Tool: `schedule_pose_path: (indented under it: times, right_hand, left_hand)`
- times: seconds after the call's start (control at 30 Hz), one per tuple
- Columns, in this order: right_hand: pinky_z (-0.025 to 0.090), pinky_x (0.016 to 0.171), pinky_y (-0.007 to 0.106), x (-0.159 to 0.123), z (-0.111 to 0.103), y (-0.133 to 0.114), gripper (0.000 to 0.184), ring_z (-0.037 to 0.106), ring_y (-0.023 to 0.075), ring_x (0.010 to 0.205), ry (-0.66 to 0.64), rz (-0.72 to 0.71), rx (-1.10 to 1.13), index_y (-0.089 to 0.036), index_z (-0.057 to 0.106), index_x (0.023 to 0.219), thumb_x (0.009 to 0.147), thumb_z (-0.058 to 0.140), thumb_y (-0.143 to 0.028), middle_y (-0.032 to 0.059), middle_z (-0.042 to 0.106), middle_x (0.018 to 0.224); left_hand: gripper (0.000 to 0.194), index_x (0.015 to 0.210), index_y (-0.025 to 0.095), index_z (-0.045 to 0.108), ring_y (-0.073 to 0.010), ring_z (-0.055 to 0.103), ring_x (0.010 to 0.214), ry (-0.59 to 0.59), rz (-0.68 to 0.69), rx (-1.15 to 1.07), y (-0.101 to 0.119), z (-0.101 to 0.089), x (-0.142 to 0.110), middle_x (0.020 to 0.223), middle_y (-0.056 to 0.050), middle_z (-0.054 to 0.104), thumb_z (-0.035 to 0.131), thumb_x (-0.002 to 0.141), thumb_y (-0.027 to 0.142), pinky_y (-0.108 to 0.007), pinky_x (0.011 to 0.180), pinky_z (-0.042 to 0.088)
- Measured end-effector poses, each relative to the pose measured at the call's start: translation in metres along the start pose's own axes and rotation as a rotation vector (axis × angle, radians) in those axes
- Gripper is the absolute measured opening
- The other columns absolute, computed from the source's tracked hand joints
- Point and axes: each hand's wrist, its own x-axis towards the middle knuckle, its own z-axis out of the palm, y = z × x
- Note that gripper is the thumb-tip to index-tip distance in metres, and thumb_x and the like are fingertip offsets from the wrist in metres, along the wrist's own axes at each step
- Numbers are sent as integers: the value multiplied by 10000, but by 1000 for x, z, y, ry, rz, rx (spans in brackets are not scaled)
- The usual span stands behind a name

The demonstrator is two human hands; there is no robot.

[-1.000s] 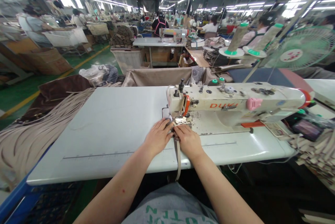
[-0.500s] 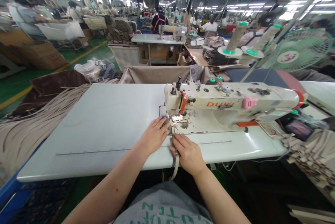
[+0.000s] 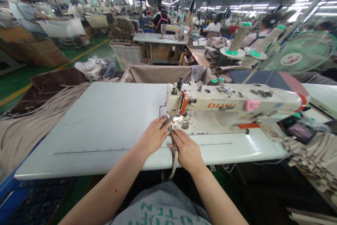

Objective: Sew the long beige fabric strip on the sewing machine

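Observation:
A narrow beige fabric strap (image 3: 174, 161) runs from the sewing machine's (image 3: 226, 100) needle area over the table's front edge and hangs toward my lap. My left hand (image 3: 154, 136) lies flat beside the presser foot (image 3: 179, 117), its fingers stretched forward over the metal plate left of the needle. Closer to me, my right hand (image 3: 187, 149) grips the strap, with the thumb on its left side and the fingers bent over it. The strap's far end near the needle is partly hidden by my fingers.
Many loose beige straps (image 3: 47, 119) hang along the left of the white table (image 3: 105, 119). Stacked strap pieces (image 3: 313, 158) lie at the right. Two thread cones (image 3: 238, 39) and a green fan (image 3: 302, 53) stand behind the machine. Other people work farther back.
My right hand has slid slightly forward toward the needle, and the hanging strap has shifted a little. My left hand stays in nearly the same place.

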Motion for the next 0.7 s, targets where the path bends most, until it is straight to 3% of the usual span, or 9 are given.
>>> schedule_pose_path:
  times: [0.47,0.7]
  right_hand:
    - [575,1105,471,8,3,3,442,573,336,1372,12,0,29,-115,641,1386,1030,595,-372,159,671,1445]
    - [589,1071,455,2,-1,2,341,625,309,1285,54,-18,59,-151,698,1292,1039,579,-346,145,723,1357]
  left_hand:
    - [402,1431,213,549,-279,446,1458,24,-3,-88,-1,-5,0,1528,-118,504,426,1057,294,-490,1253,372]
    - [340,1309,223,588,-265,452,1452,123,-145,-248,-21,2,9,1456,-102,546,489,983,221,-491,1233,411]
